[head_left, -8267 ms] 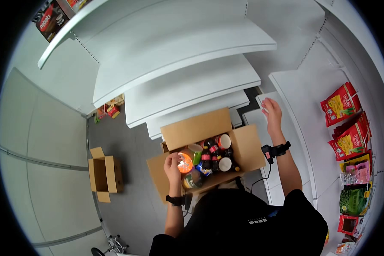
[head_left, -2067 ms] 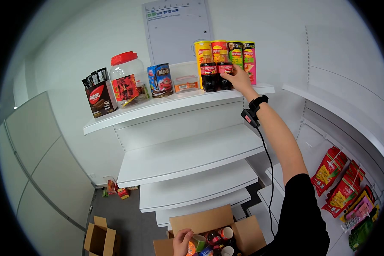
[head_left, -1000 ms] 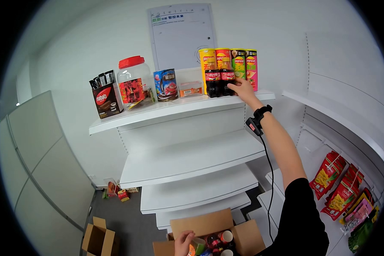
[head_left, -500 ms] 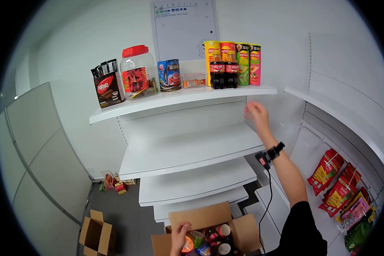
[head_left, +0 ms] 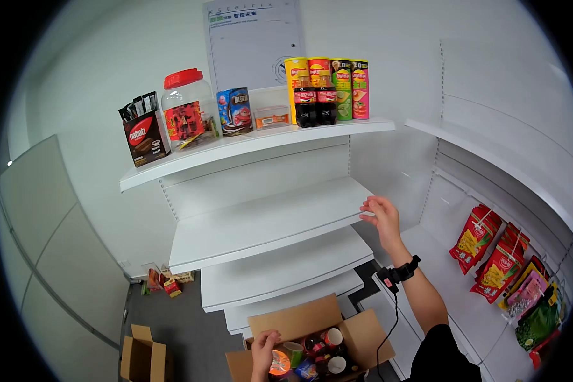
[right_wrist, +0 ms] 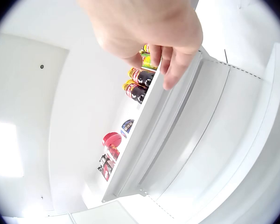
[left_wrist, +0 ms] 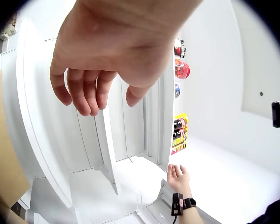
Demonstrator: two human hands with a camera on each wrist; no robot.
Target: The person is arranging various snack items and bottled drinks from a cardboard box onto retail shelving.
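My right hand point(head_left: 384, 219) is in front of the right end of the second shelf point(head_left: 274, 213), fingers loosely bent and holding nothing. Two cola bottles point(head_left: 326, 112) stand side by side on the top shelf point(head_left: 254, 146), in front of several chip canisters point(head_left: 360, 92). Low down, my left hand point(head_left: 262, 349) hovers by the left side of an open cardboard box point(head_left: 296, 318). The left wrist view shows its relaxed fingers point(left_wrist: 88, 93) with nothing in them. Inside the box are an orange-lidded tub point(head_left: 279, 363), dark bottles and white-ended canisters point(head_left: 336, 365).
Left along the top shelf stand a nabati wafer box point(head_left: 148, 139), a red-lidded jar point(head_left: 186, 111), a blue tin point(head_left: 234, 113) and a small clear box point(head_left: 272, 118). Red snack bags point(head_left: 476, 237) hang at right. A smaller carton point(head_left: 143, 356) stands on the floor at left.
My right hand set the second cola bottle beside the first, let go, and came down and away from the top shelf. My left hand has stayed by the box.
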